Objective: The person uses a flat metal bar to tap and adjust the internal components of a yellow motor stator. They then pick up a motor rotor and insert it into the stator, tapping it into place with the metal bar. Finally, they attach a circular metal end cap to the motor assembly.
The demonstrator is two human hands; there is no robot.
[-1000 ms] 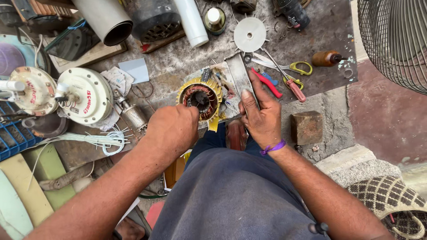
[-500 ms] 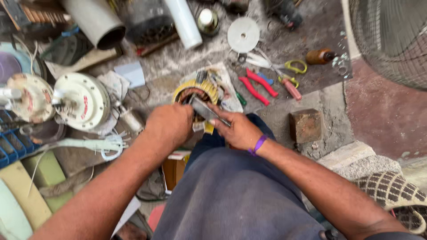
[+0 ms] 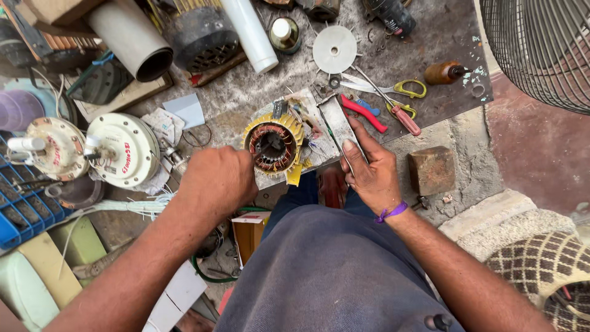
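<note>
A motor stator [image 3: 275, 146] with copper windings and yellow insulation rests on a small board in front of me. My left hand [image 3: 216, 179] is closed around a thin dark tool [image 3: 263, 149] whose tip reaches into the stator's bore. My right hand [image 3: 370, 171] is just right of the stator and grips a flat grey metal bar [image 3: 336, 120]. The bar points away from me and lies beside the stator without touching it.
Red pliers [image 3: 364, 113], yellow-handled scissors [image 3: 393, 89], a white disc [image 3: 334, 49] and a brown bottle [image 3: 447, 72] lie beyond. Two white motor housings [image 3: 120, 149] and a blue crate [image 3: 18, 209] sit left. A wooden block [image 3: 431, 170] is right, a fan grille [image 3: 541, 49] far right.
Half a second ago the bar in my right hand lay across the stator beside the tool. It has now swung back to the right. My left hand stays at the stator.
</note>
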